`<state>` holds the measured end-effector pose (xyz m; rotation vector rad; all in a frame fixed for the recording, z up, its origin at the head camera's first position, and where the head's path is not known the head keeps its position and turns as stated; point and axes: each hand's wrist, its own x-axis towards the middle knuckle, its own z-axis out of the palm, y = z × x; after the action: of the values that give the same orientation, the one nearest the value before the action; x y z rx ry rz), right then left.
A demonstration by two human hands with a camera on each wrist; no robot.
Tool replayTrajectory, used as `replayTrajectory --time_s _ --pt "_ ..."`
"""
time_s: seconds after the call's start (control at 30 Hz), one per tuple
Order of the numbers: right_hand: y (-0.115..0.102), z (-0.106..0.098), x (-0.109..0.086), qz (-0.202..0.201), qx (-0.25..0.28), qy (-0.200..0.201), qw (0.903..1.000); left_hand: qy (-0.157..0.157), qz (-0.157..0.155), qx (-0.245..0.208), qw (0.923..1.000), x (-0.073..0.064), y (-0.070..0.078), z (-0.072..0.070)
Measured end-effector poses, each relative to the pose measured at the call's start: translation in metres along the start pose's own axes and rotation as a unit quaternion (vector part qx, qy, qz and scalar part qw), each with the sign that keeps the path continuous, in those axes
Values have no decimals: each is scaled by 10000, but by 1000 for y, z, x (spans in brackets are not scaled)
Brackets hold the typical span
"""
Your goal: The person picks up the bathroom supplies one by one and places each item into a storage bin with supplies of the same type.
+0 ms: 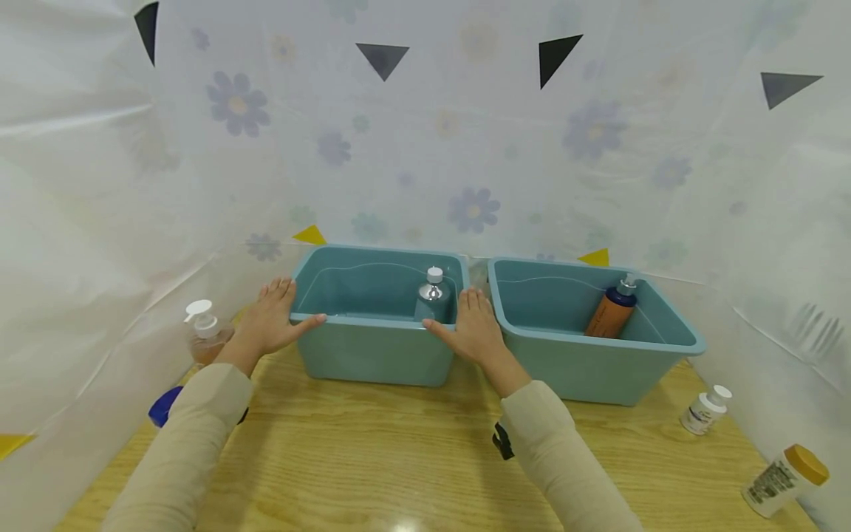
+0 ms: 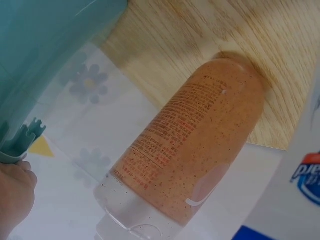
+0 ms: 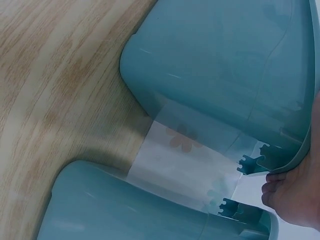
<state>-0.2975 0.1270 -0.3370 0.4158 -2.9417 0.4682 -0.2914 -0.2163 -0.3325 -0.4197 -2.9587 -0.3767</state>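
Note:
A teal plastic storage bin (image 1: 379, 351) stands at the left centre of the table in the head view. My left hand (image 1: 271, 319) grips its left rim near the front corner, with the thumb over the front edge. At the opposite corner, my right hand (image 1: 473, 326) grips the right rim in the same manner. The right wrist view shows fingers (image 3: 277, 190) curled against the rim's lip. Inside this bin is a clear bottle with a silver collar and white cap (image 1: 433, 294).
A second teal bin (image 1: 578, 362) stands close on the right, holding an orange pump bottle (image 1: 610, 310). Left of the first bin are a clear pump bottle (image 1: 204, 332), a blue-capped item (image 1: 164, 406) and an orange speckled bottle (image 2: 190, 135). Two small bottles, one white-capped (image 1: 706, 410), one gold-capped (image 1: 784, 480), stand right.

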Motion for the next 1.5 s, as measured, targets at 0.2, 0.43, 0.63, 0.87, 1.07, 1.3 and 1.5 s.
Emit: replayTrajectory --time_s 0.2,0.43,0.63,0.87,1.07,1.3,1.5 --pt "0 1 -1 -9 14 -4 10000 43 14 45 10000 -1 0 1" --pt "-1 0 -5 -10 21 4 10000 186 58 52 9998 -4 -1 5" --pt "-3 -2 -7 -8 31 -44 10000 197 74 -8 9998 -6 1 4" --pt "-2 -3 -8 -27 -44 -82 10000 154 63 -50 9998 -8 3 3" --pt "1 -2 -9 -39 -29 -57 10000 191 97 -33 9998 -10 3 2" --pt "1 -1 -10 -85 -13 -18 10000 178 77 -31 9998 -12 4 3" --pt "0 -2 -12 -89 -26 31 10000 168 68 -76 9998 -13 4 3"
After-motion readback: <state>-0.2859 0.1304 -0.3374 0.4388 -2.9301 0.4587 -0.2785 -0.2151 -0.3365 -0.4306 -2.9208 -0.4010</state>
